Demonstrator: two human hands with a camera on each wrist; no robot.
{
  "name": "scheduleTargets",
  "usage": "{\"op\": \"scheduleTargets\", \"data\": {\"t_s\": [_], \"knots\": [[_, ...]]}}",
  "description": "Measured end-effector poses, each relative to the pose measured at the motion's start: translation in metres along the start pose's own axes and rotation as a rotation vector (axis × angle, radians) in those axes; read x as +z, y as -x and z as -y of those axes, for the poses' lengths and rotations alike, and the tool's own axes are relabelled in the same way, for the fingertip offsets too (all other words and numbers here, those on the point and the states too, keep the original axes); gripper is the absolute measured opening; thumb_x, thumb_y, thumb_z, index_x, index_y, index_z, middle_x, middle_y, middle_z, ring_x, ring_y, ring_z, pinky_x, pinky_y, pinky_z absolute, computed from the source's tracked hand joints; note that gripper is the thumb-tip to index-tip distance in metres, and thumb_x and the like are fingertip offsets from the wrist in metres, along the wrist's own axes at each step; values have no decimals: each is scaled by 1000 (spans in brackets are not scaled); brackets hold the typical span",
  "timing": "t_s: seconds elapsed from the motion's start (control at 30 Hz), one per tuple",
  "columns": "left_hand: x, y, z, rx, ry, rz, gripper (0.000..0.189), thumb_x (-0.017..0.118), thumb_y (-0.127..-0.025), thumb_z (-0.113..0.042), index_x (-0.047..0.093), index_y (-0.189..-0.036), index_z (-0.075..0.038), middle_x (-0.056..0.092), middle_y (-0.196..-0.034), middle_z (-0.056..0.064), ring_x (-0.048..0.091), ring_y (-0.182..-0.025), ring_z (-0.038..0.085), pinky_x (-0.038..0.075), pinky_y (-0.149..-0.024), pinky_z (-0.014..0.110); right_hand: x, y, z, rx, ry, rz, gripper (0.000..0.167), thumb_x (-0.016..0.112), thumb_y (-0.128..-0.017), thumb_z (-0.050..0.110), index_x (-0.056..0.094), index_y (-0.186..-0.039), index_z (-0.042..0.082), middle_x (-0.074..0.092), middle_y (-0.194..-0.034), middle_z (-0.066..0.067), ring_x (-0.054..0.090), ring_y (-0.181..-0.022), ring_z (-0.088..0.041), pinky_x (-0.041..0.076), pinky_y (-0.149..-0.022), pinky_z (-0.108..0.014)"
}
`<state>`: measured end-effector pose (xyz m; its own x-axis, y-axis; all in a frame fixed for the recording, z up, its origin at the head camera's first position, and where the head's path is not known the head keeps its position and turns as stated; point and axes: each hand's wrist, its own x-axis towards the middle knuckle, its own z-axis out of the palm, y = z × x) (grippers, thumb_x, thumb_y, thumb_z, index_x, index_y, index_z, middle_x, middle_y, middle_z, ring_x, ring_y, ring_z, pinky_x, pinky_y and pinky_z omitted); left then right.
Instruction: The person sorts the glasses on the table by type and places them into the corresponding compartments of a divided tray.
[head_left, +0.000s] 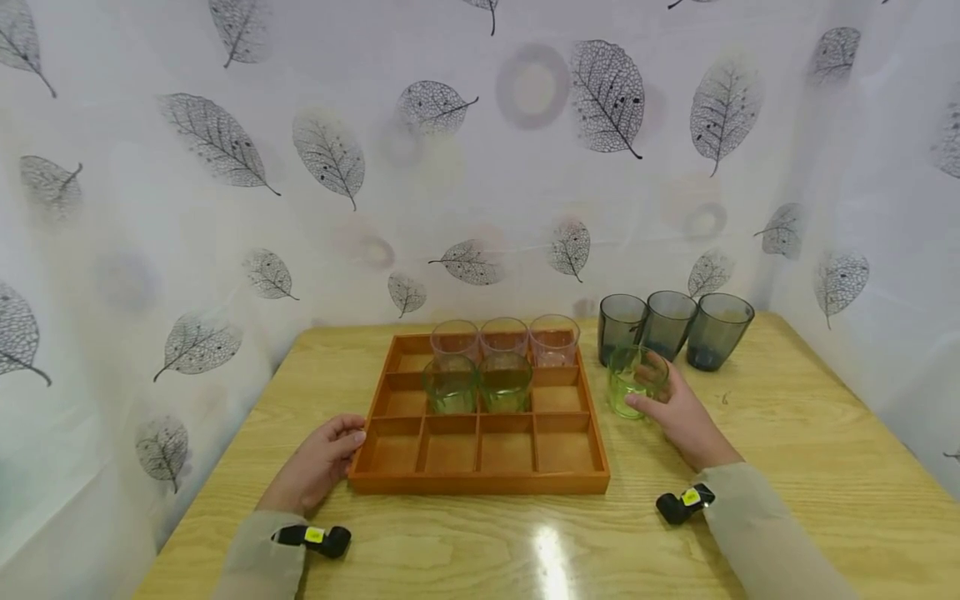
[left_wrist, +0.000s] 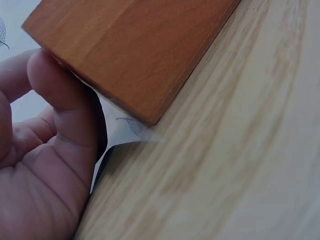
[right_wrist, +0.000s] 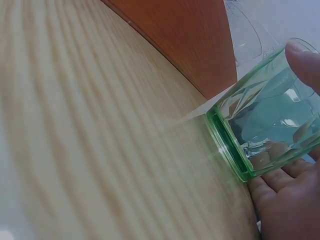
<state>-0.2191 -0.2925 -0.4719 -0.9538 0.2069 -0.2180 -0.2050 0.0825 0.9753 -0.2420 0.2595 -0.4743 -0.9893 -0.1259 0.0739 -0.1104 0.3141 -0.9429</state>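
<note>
Far left is a whitish curtain (head_left: 450,200) with skeleton-leaf prints, and it runs across the back and down the right side too. Next comes a pale sleeve (head_left: 255,558) with a little black gadget (head_left: 333,542) strapped on, yellow sticker and all. Out of that comes the left hand (head_left: 315,467), fingers bent and holding the left side of an orange-brown wooden tray (head_left: 480,483), near its front corner. The wrist view there shows the fingers right up against the tray's wall.

The tray sits flat on the light wood worktop (head_left: 420,537), split into three rows of four compartments. Going across: in the back row, three pinkish clear glasses (head_left: 503,335) stand upright in the second, third and fourth spots. In the middle row, two green glasses (head_left: 452,387) stand upright in the second and third, right in front of the pink ones.

Just past the tray's right side is another green tumbler (head_left: 627,390), pretty much upright, with the right hand (head_left: 690,425) grasping it: thumb on the near side, other fingers round the far side. Can't tell if its base touches the wood. Behind it, three taller smoky grey glasses (head_left: 671,321) stand in a row. The right sleeve (head_left: 765,525) has a matching gadget on it.
</note>
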Motion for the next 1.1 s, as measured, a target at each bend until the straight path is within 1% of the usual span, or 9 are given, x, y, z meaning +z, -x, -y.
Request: {"op": "scheduleTargets", "data": {"t_s": [0.1, 0.23, 0.3, 0.6, 0.73, 0.8, 0.9, 1.0, 1.1], "knots": [[0, 0, 0, -2, -1, -6, 37, 52, -108, -16, 39, -135, 5, 52, -103, 6, 49, -75, 14, 45, -65, 25, 0, 0, 1, 2, -3, -3, 93, 67, -100, 28, 2, -163, 9, 30, -158, -24, 32, -144, -41, 37, -107, -46], [-1, 0, 1, -4, 0, -14, 35, 52, -107, -16, 40, -134, 4, 53, -104, 6, 49, -75, 14, 46, -65, 25, 0, 0, 2, 8, -6, -9, 91, 68, -100, 30, 5, -162, 6, 31, -158, -22, 33, -143, -40, 42, -98, -24], [-1, 0, 2, -4, 0, -14, 35, 52, -107, -15, 40, -134, 4, 53, -104, 6, 50, -75, 14, 46, -65, 25, 0, 0, 2, 6, -14, -11, 91, 68, -99, 29, 6, -162, 5, 31, -158, -23, 33, -143, -40, 41, -93, -16], [-1, -1, 1, -3, -1, -8, 35, 53, -107, -16, 41, -134, 4, 55, -106, 6, 52, -77, 14, 47, -66, 25, 3, 2, 7, -10, -44, -30, 89, 70, -98, 29, 13, -161, 4, 32, -159, -20, 35, -142, -40, 43, -90, -12], [-1, -1, 0, -6, -2, -8, 36, 53, -107, -17, 40, -135, 4, 55, -107, 6, 52, -77, 14, 47, -66, 25, 8, 1, 10, -25, -35, -25, 88, 71, -97, 32, 15, -160, 5, 34, -158, -17, 37, -141, -37, 43, -91, -14], [0, -1, 0, -5, -3, -6, 37, 52, -107, -17, 40, -135, 4, 54, -107, 7, 51, -77, 15, 47, -66, 25, 10, -1, 12, -34, -33, -17, 88, 71, -97, 32, 16, -160, 6, 35, -157, -16, 38, -141, -36, 43, -95, -18], [0, -1, 0, -6, -3, -4, 37, 52, -108, -17, 40, -136, 4, 54, -106, 7, 51, -77, 14, 47, -66, 25, 12, -1, 17, -39, -14, -8, 89, 71, -97, 34, 16, -161, 8, 34, -158, -14, 37, -142, -34, 42, -105, -31], [0, -1, -1, -9, -5, -9, 37, 52, -108, -18, 40, -135, 4, 54, -106, 6, 51, -77, 14, 47, -66, 25, 13, 1, 24, -33, -22, -2, 90, 71, -97, 36, 14, -161, 10, 32, -160, -11, 35, -144, -34, 35, -111, -48], [-1, -1, -1, -9, -4, -13, 35, 52, -108, -17, 41, -134, 3, 54, -105, 5, 51, -78, 14, 46, -66, 25, 15, 1, 32, -34, -43, 2, 91, 71, -96, 35, 13, -162, 11, 30, -161, -10, 33, -145, -34, 32, -112, -55]]}}
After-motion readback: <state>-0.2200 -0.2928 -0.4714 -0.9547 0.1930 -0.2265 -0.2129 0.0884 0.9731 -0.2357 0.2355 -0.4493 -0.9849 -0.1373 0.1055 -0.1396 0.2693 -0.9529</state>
